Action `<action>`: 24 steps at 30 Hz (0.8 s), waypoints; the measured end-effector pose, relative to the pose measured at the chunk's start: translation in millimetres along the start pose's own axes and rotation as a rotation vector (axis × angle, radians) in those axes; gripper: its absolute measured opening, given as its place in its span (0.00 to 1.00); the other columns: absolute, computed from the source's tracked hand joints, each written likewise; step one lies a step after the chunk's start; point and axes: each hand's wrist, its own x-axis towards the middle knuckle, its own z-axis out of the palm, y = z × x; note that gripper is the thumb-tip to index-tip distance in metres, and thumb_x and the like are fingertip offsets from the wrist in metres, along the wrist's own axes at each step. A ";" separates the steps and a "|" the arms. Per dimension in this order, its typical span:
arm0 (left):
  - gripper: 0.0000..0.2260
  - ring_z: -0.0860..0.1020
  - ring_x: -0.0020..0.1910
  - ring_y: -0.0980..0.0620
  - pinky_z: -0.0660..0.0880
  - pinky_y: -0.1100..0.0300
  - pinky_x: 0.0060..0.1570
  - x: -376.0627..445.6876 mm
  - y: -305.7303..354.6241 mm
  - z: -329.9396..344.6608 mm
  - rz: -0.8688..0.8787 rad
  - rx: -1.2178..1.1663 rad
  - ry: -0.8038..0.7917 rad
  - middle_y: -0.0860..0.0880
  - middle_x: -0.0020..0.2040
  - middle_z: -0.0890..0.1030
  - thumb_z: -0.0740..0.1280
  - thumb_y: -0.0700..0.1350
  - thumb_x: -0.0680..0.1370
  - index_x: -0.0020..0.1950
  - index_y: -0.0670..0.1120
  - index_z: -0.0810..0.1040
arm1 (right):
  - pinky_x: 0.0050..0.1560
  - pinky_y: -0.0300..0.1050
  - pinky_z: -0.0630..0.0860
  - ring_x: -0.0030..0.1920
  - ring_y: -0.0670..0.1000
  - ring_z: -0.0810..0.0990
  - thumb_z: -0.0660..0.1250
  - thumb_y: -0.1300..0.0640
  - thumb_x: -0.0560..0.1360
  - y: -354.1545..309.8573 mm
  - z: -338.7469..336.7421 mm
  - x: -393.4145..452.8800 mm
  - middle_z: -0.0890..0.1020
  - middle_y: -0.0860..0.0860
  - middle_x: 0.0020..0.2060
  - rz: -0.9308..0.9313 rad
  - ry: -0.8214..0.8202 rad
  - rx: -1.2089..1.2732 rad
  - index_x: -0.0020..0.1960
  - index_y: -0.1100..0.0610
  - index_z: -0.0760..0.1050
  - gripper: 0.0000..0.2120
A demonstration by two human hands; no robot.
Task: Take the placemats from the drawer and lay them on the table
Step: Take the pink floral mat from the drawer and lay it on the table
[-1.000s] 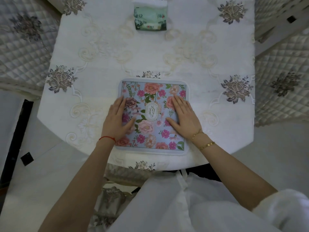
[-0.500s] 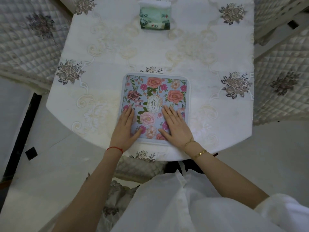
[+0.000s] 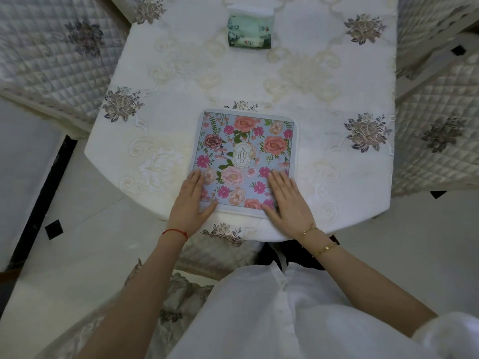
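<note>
A square placemat with pink and orange flowers on pale blue lies flat near the front edge of the table, which is covered by a white embroidered cloth. My left hand rests flat on the mat's near left corner, fingers straight. My right hand lies flat on the near right corner, fingers straight and together. No drawer is in view.
A green tissue pack sits at the far middle of the table. Quilted chair covers stand at the left and right. Another padded chair seat is tucked under the table's front edge. The pale floor has a dark strip at left.
Both hands have slid back along the placemat from its middle to its near corners, spreading apart. The mat itself stays in place.
</note>
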 end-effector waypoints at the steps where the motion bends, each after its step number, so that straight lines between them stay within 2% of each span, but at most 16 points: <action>1: 0.36 0.47 0.78 0.53 0.51 0.52 0.77 -1.2 3.9 2.2 0.016 0.004 -0.001 0.48 0.79 0.50 0.63 0.56 0.79 0.79 0.45 0.47 | 0.78 0.49 0.41 0.78 0.49 0.39 0.49 0.39 0.81 -8.0 2.6 2.0 0.45 0.52 0.79 -0.036 -0.014 -0.009 0.79 0.57 0.42 0.35; 5: 0.37 0.43 0.78 0.53 0.47 0.54 0.77 -6.9 10.9 11.2 -0.027 0.048 -0.024 0.48 0.80 0.45 0.59 0.58 0.79 0.79 0.44 0.44 | 0.78 0.48 0.38 0.79 0.50 0.41 0.51 0.41 0.81 -27.4 11.7 7.9 0.46 0.52 0.79 -0.018 -0.039 0.030 0.79 0.56 0.44 0.34; 9: 0.38 0.44 0.78 0.53 0.46 0.56 0.77 -12.5 5.8 12.2 -0.059 0.066 -0.026 0.49 0.80 0.44 0.59 0.60 0.79 0.79 0.44 0.44 | 0.77 0.46 0.38 0.78 0.49 0.42 0.49 0.38 0.81 -17.2 13.0 -0.2 0.47 0.51 0.79 -0.027 -0.061 0.007 0.79 0.55 0.43 0.35; 13: 0.38 0.47 0.78 0.53 0.49 0.55 0.77 -13.3 2.9 7.1 -0.047 0.065 -0.018 0.49 0.80 0.47 0.60 0.60 0.78 0.79 0.44 0.45 | 0.78 0.48 0.46 0.79 0.48 0.44 0.50 0.39 0.81 0.9 7.1 -11.7 0.48 0.51 0.79 -0.048 -0.062 0.006 0.79 0.56 0.44 0.35; 18: 0.36 0.51 0.78 0.51 0.53 0.50 0.76 -20.1 -2.8 -0.8 -0.065 0.074 -0.022 0.49 0.79 0.51 0.60 0.59 0.79 0.79 0.43 0.49 | 0.78 0.48 0.46 0.79 0.47 0.45 0.54 0.41 0.81 14.8 -2.5 -25.7 0.49 0.50 0.79 -0.022 -0.044 0.034 0.79 0.55 0.46 0.34; 21: 0.36 0.52 0.78 0.49 0.54 0.49 0.76 -23.2 -1.0 -3.6 -0.094 0.069 -0.018 0.47 0.79 0.54 0.62 0.57 0.79 0.78 0.41 0.51 | 0.78 0.48 0.44 0.78 0.50 0.46 0.57 0.41 0.80 25.8 -11.6 -33.0 0.53 0.52 0.78 0.039 -0.024 0.020 0.79 0.57 0.49 0.35; 24: 0.34 0.55 0.77 0.47 0.55 0.49 0.76 -23.0 7.0 -7.5 -0.114 0.043 0.004 0.45 0.78 0.57 0.64 0.54 0.79 0.78 0.41 0.54 | 0.78 0.51 0.47 0.78 0.54 0.50 0.60 0.44 0.79 35.7 -22.6 -40.6 0.56 0.55 0.77 0.076 0.006 0.030 0.78 0.59 0.53 0.35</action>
